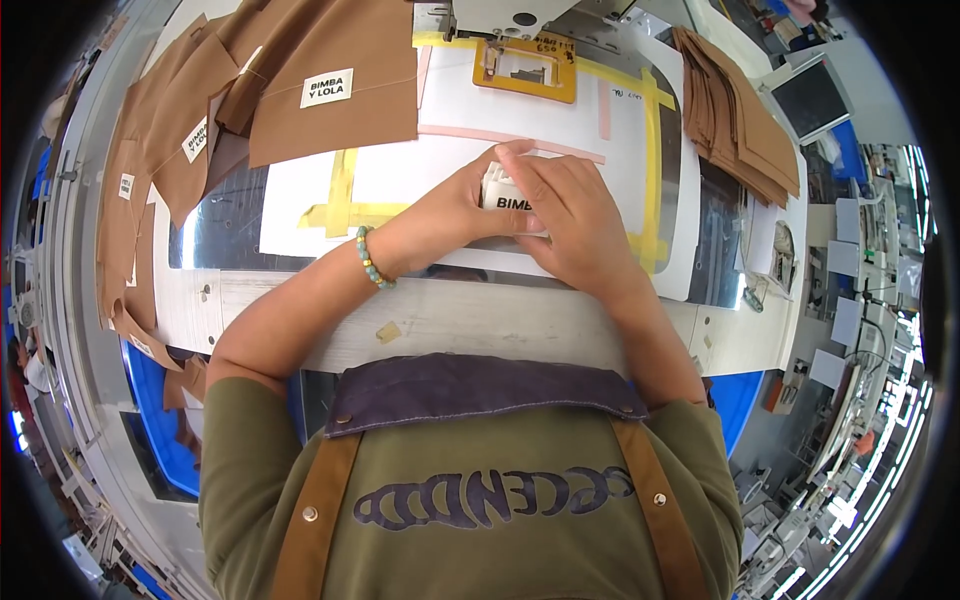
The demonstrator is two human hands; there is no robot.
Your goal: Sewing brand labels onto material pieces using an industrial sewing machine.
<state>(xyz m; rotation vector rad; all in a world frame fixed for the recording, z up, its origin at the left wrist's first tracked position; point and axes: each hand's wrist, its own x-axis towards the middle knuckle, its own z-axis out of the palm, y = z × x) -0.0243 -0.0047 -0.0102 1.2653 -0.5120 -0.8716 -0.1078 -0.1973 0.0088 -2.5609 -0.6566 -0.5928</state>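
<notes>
In front of me, both hands are closed around a small stack of white printed labels (508,200), with my left hand (465,210) on its left and my right hand (580,225) over its right side. My right fingers lie across the top and partly hide it. A bead bracelet is on my left wrist. Beneath my hands is a white sheet (470,120) edged with yellow tape (342,190) and pink strips. Beyond them, a yellow framed template (485,75) lies below a machine head (500,15).
Brown pieces with white labels (280,120) spread over the left, and a fanned stack of brown pieces (735,130) is at the right. A monitor (808,95) stands beyond it. The worktable's pale front edge (450,325) is near me, with blue bins (165,420) below.
</notes>
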